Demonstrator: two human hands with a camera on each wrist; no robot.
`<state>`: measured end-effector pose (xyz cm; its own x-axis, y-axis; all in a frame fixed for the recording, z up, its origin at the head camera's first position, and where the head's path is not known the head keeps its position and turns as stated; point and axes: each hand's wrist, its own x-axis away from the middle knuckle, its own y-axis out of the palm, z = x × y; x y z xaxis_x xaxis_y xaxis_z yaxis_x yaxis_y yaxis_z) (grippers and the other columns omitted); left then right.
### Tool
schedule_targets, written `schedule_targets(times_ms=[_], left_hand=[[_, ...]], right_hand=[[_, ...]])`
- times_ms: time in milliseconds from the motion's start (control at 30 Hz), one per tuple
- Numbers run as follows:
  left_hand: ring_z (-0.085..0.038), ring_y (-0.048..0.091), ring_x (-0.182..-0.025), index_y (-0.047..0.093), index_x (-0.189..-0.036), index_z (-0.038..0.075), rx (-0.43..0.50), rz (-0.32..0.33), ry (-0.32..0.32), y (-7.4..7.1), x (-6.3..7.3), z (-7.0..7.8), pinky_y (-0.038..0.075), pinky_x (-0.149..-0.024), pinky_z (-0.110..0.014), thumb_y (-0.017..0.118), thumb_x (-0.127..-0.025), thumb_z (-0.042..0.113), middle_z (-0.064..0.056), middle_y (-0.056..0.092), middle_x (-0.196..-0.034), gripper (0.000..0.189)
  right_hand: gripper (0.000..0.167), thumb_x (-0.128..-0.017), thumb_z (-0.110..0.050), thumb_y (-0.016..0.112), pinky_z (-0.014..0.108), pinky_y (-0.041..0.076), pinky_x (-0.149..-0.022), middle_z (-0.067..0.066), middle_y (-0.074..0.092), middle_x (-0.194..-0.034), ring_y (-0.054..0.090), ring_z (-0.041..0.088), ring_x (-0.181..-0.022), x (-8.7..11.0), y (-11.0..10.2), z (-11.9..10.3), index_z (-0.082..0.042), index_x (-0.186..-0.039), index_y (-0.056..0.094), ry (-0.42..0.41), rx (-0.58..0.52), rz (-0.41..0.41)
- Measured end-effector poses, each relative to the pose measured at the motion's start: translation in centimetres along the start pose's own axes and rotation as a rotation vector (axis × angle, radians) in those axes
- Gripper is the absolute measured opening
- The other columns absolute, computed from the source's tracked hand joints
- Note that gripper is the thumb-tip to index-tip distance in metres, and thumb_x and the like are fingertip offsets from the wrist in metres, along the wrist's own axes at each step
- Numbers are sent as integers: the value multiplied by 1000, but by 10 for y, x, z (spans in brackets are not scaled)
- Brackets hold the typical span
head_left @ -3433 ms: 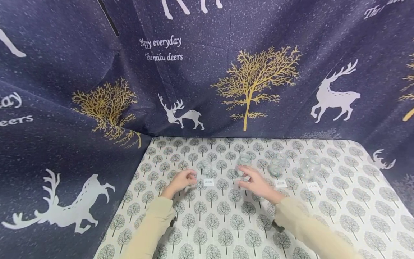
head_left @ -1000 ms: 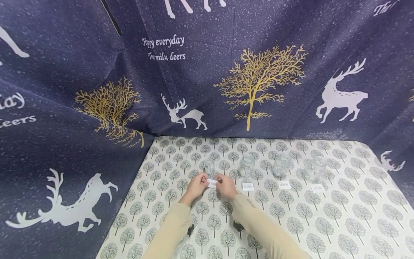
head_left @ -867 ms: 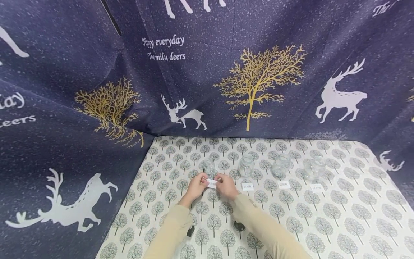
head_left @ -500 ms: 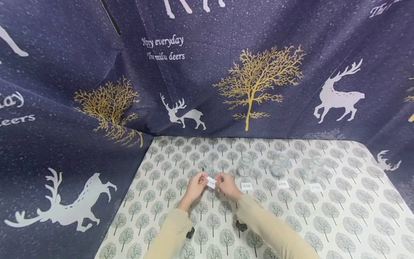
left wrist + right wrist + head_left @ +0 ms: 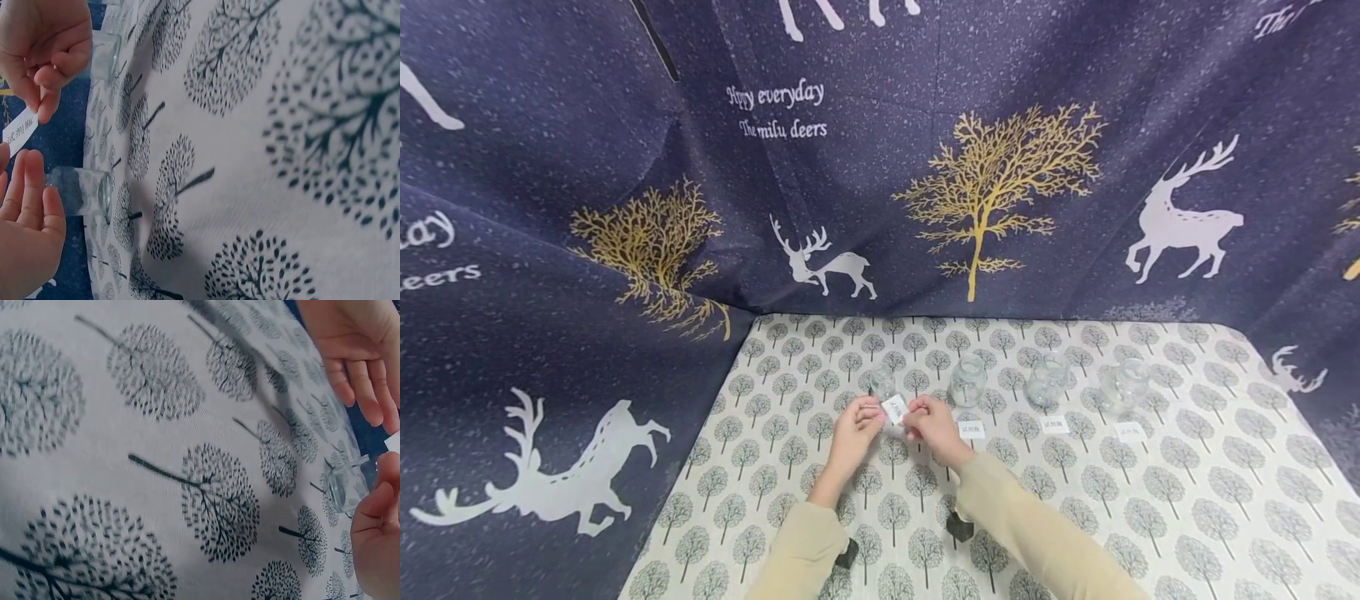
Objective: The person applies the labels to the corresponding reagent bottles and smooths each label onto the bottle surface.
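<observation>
A small white label (image 5: 895,409) with dark printed characters is held tilted between both hands, above the table and in front of the smallest glass jar (image 5: 882,382). My right hand (image 5: 934,427) pinches one end of it between thumb and finger, clearest in the left wrist view, where the label (image 5: 21,131) shows its print. My left hand (image 5: 856,432) has a fingertip and thumb at the opposite end, its other fingers extended. In the right wrist view only a corner of the label (image 5: 393,442) shows between the hands, and the left hand's grip is partly out of frame.
More glass jars stand in a row to the right: a jar (image 5: 968,382), a jar (image 5: 1048,382) and a jar (image 5: 1124,387). Before them lie a label (image 5: 972,429), a label (image 5: 1056,424) and a label (image 5: 1129,432). A tree-print cloth (image 5: 925,542) covers the table; a dark curtain (image 5: 865,167) hangs behind.
The hands have come together from either side and picked up the label that lay before the smallest jar. Over the last half second it has risen slightly and turned between the fingers.
</observation>
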<state>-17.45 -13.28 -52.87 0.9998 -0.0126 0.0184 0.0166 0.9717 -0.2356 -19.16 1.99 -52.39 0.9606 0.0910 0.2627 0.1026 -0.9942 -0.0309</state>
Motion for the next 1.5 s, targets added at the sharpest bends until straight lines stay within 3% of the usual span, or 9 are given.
schedule_targets(times_ms=[200,467,667,767,967,1067,1233,1500], left_hand=[[-20,60,-91,52,-112,4,15,8,0,6,4,2,49,-79,-20,60,-82,11,-14,62,-101,32],[-14,60,-78,56,-101,-1,-37,1,31,8,15,25,50,-71,-19,58,-82,5,-15,62,-90,20],[-15,59,-77,58,-101,4,-109,-19,52,8,11,11,49,-67,-17,58,-83,11,-11,61,-90,19],[-12,58,-76,59,-100,6,-163,-10,67,9,11,6,49,-66,-17,59,-83,13,-8,62,-88,18],[-15,59,-77,60,-99,2,-219,7,106,10,17,10,49,-68,-18,59,-81,10,-7,63,-85,19],[-14,59,-76,60,-97,3,-230,18,110,10,18,11,49,-68,-18,59,-81,9,-7,64,-84,18],[-12,58,-73,60,-96,2,-239,25,123,10,18,11,49,-67,-17,59,-81,10,-6,64,-82,17],[-14,59,-74,59,-99,-3,-264,-4,154,10,21,14,49,-68,-16,58,-81,9,-8,64,-84,21]], right_hand=[[16,-76,3,57,24,48,-52,13,62,-72,55,11,-52,8,-2,-3,3,-90,51,14,-22,2],[19,-79,2,54,20,50,-55,17,64,-81,59,10,-58,18,-4,2,4,-96,46,56,-133,-133],[16,-80,-1,54,20,49,-55,7,65,-74,60,10,-58,22,-8,7,5,-94,48,59,-164,-194],[18,-80,-2,55,25,51,-59,8,63,-76,59,11,-59,24,-9,6,6,-95,50,41,-131,-184],[18,-77,3,55,35,52,-61,17,59,-85,55,17,-64,32,-12,-7,6,-95,55,-157,37,-62],[15,-76,4,55,31,51,-58,16,59,-84,53,14,-64,39,-13,-20,3,-91,58,-222,85,-39],[14,-75,5,57,24,48,-54,16,58,-81,50,10,-60,48,-15,-35,3,-89,59,-253,134,-55],[11,-74,0,60,20,43,-52,7,59,-77,48,9,-61,33,-15,-15,-2,-85,59,-263,214,-20]])
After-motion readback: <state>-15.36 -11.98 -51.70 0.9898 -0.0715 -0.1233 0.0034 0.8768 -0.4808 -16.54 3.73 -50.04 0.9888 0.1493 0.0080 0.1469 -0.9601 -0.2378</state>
